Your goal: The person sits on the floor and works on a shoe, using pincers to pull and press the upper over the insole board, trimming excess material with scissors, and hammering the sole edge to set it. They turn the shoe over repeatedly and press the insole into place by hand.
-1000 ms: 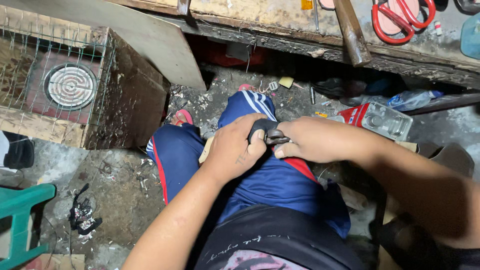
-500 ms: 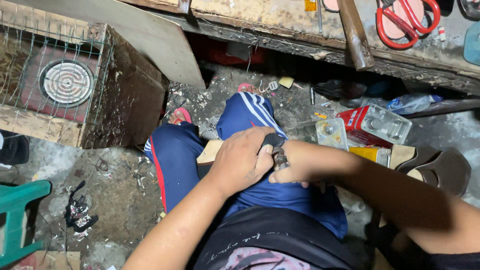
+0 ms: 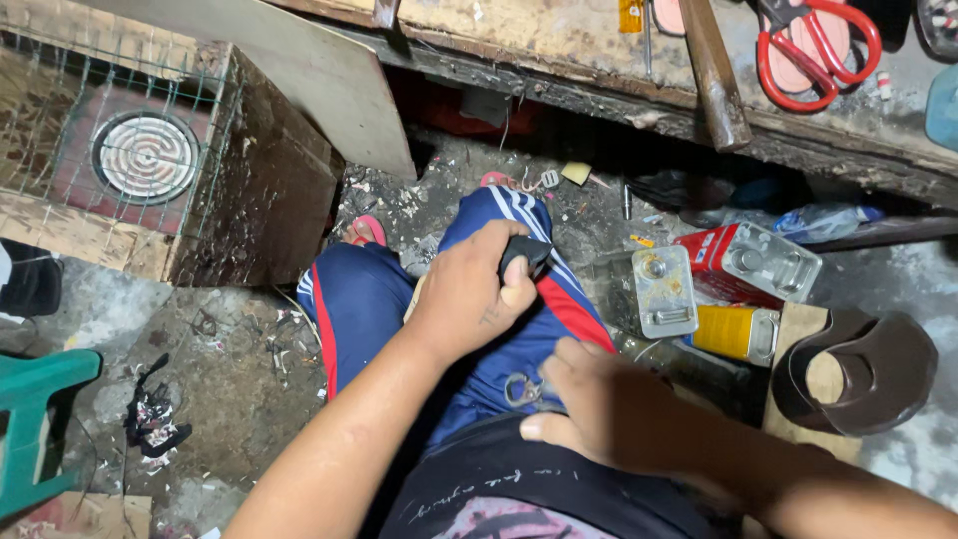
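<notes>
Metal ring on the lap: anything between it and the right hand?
Nothing visible. The right hand rests on the thigh with its fingertips right at the small metal ring; only blue trouser cloth lies under them. The left hand is apart, higher on the leg, gripping a small black object.

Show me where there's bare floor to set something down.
Barest: the grey floor between the wire-fronted box and the green stool, though littered. By the right hand, glue cans crowd the floor. Workbench is cluttered too.
</notes>
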